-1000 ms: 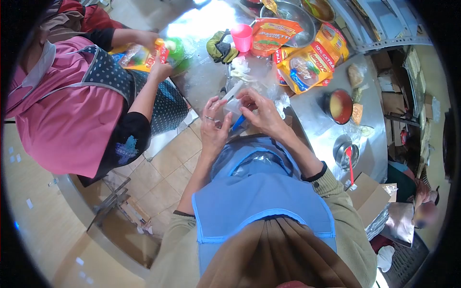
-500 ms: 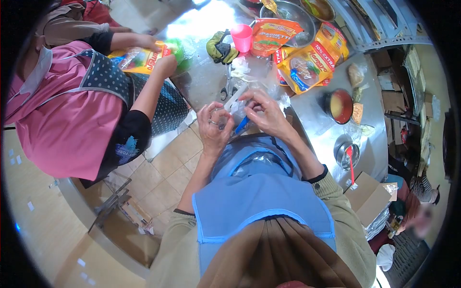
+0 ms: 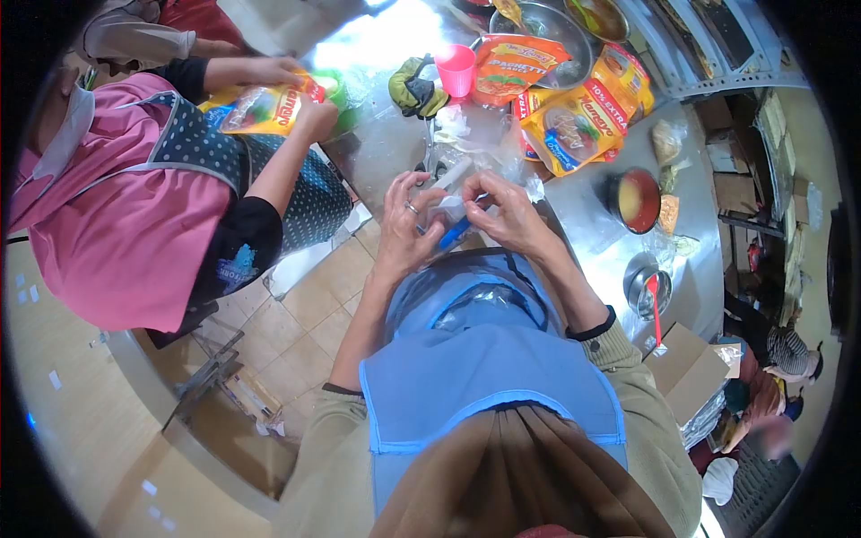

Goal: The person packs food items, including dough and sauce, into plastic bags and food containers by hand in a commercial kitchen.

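Both my hands are close together over the near edge of the metal table. My left hand (image 3: 405, 224) has its fingers curled beside a blue object (image 3: 455, 233), and what its fingertips press is too small to make out. My right hand (image 3: 504, 213) is pinched at the top of that blue object, on a thin clear plastic piece. A whitish strip (image 3: 453, 174) lies just beyond my fingers. Black-handled scissors (image 3: 430, 161) rest on the table above my left hand, below a green and black pouch (image 3: 418, 88) and a pink cup (image 3: 456, 70).
At the left, a person in pink (image 3: 134, 206) holds a yellow packet (image 3: 269, 108). Sauce pouches (image 3: 574, 125) lie at the back, beside a large metal bowl (image 3: 547, 22). To the right are a dark bowl (image 3: 632, 199), a metal pot with a red utensil (image 3: 653, 287) and a cardboard box (image 3: 686, 368).
My left hand has shifted slightly and its fingers have moved up. My right fingers have drawn into a tighter pinch. The person at the left has moved the yellow packet a little.
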`<move>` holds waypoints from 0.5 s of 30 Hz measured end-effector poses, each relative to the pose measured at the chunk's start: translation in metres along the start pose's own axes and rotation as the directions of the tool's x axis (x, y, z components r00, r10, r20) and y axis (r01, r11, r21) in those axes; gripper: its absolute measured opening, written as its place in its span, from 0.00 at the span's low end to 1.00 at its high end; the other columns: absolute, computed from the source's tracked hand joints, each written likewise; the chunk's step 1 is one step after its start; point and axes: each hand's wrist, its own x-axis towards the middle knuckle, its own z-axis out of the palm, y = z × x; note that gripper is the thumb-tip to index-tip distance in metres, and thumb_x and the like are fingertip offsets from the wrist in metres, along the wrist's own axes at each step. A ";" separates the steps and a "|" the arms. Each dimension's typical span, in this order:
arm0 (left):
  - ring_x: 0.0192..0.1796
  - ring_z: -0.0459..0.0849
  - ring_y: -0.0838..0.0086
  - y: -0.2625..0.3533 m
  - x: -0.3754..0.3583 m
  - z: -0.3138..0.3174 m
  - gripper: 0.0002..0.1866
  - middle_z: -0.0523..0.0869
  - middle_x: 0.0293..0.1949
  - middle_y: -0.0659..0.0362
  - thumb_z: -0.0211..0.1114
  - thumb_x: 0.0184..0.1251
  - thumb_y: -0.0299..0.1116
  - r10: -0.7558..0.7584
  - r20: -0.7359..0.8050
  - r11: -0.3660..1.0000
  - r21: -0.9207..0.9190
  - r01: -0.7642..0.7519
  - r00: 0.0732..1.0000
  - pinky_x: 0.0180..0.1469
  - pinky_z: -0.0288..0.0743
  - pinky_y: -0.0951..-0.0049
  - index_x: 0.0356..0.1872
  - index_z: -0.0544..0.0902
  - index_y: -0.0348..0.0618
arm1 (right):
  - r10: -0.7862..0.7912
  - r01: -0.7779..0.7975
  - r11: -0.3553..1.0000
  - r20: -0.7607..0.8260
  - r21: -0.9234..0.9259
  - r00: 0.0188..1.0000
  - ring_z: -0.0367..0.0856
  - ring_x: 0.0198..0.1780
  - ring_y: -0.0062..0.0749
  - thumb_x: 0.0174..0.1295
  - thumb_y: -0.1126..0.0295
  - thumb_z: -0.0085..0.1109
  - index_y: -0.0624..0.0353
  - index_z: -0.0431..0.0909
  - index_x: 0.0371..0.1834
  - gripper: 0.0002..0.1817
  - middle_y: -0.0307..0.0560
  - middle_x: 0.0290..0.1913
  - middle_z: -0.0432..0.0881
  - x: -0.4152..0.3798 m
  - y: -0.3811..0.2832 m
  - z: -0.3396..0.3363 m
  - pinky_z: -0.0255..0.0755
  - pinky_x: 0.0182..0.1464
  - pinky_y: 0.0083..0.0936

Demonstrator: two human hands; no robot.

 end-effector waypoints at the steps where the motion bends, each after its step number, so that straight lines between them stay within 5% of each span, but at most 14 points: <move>1: 0.63 0.66 0.53 -0.003 0.001 -0.001 0.18 0.73 0.56 0.52 0.66 0.48 0.27 -0.013 0.015 1.000 -0.002 0.013 1.000 0.63 0.61 0.56 0.45 0.80 0.47 | -0.005 0.005 1.000 -0.025 0.003 1.000 0.76 0.36 0.24 0.57 0.76 0.56 0.64 0.73 0.36 0.06 0.43 0.35 0.76 -0.001 0.000 -0.001 0.74 0.41 0.22; 5: 0.64 0.66 0.54 -0.007 0.004 -0.011 0.13 0.73 0.57 0.52 0.69 0.50 0.33 -0.052 0.076 0.989 0.139 0.041 0.996 0.64 0.60 0.57 0.39 0.83 0.44 | 0.053 -0.048 0.998 -0.125 0.045 0.991 0.75 0.33 0.21 0.58 0.75 0.56 0.63 0.72 0.35 0.05 0.41 0.31 0.75 -0.004 0.006 -0.005 0.72 0.38 0.22; 10: 0.64 0.67 0.56 -0.004 0.006 -0.014 0.12 0.74 0.58 0.51 0.70 0.52 0.37 -0.099 0.041 0.994 0.055 0.096 0.994 0.64 0.60 0.57 0.36 0.83 0.43 | 0.198 -0.176 0.976 -0.182 0.129 0.963 0.76 0.34 0.20 0.60 0.73 0.57 0.62 0.72 0.36 0.06 0.39 0.30 0.76 0.000 0.010 -0.005 0.72 0.38 0.21; 15: 0.62 0.70 0.56 -0.013 0.001 -0.011 0.12 0.76 0.54 0.49 0.70 0.53 0.37 -0.192 0.037 0.981 0.022 0.191 0.981 0.62 0.62 0.58 0.34 0.81 0.41 | 0.175 -0.157 0.983 -0.246 0.093 0.953 0.78 0.35 0.24 0.59 0.74 0.56 0.61 0.73 0.37 0.05 0.41 0.33 0.77 0.001 0.018 -0.001 0.74 0.38 0.23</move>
